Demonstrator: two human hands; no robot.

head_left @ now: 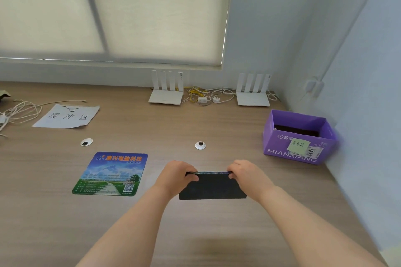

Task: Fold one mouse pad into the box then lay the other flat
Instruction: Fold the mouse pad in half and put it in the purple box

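Hands (208,174) pinch folded pad (213,186), seemingly on desk (195,121)

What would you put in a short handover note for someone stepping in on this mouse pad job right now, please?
Left hand: pinching the left end of the folded mouse pad at its doubled top edge.
Right hand: pinching the right end of the same edge.
The folded pad shows its black underside, in front of the person on the desk.
The purple box stands open at the far right; something dark lies inside.
The printed mouse pad lies flat, picture up, to the left.
Done: fold made.
Left: carry the folded pad into the box; check that the printed pad is flat.
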